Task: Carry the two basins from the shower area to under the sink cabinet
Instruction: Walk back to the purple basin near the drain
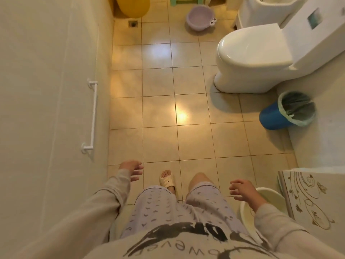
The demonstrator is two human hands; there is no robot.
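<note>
A purple basin (200,16) with cartoon eyes on its rim sits on the floor tiles at the far end of the bathroom. A cream basin (270,198) rests on the floor at the lower right, beside a patterned cabinet panel (308,199), partly hidden by my right arm. My left hand (131,170) hangs empty with fingers apart over the tiles near the left wall. My right hand (244,190) hovers above the cream basin's rim, fingers spread, holding nothing.
A white toilet (250,58) stands at the right, with a blue lined waste bin (287,112) beside it. A yellow tub (133,5) and a floor drain (133,23) are at the far left. A white grab bar (92,116) is on the left wall. My slippered foot (167,180) is stepping forward.
</note>
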